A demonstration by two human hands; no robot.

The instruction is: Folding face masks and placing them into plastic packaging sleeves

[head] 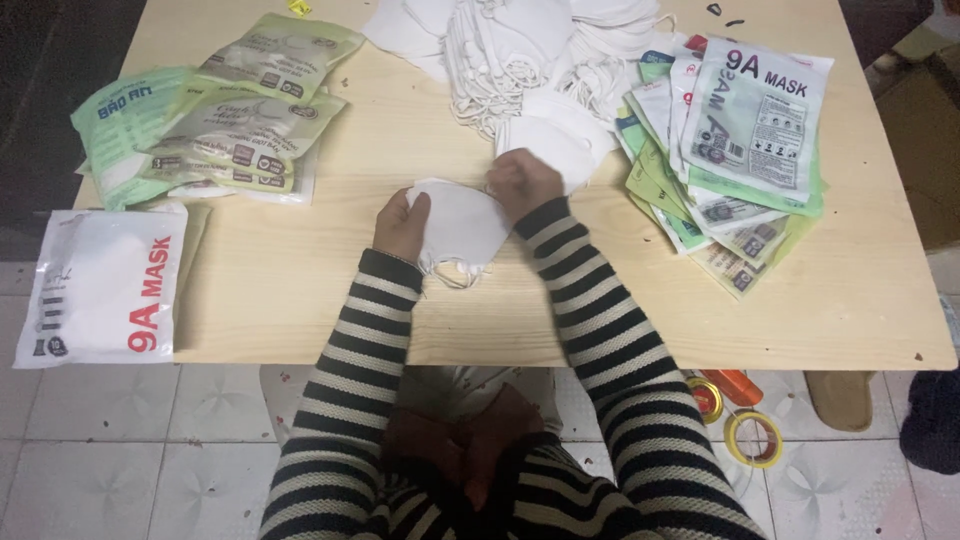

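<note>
Striped sleeves [352,370] fill the lower middle of the frame. At frame centre our left hand [402,224] and right hand [522,182] pinch opposite edges of a white mask [460,225] on the wooden table [300,280]. More white masks [520,50] sit heaped at top centre.

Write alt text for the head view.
Two hands in striped sleeves, left hand and right hand, hold a white mask over a wooden table. A pile of white masks lies beyond, with stacks of packets at left and right.
</note>
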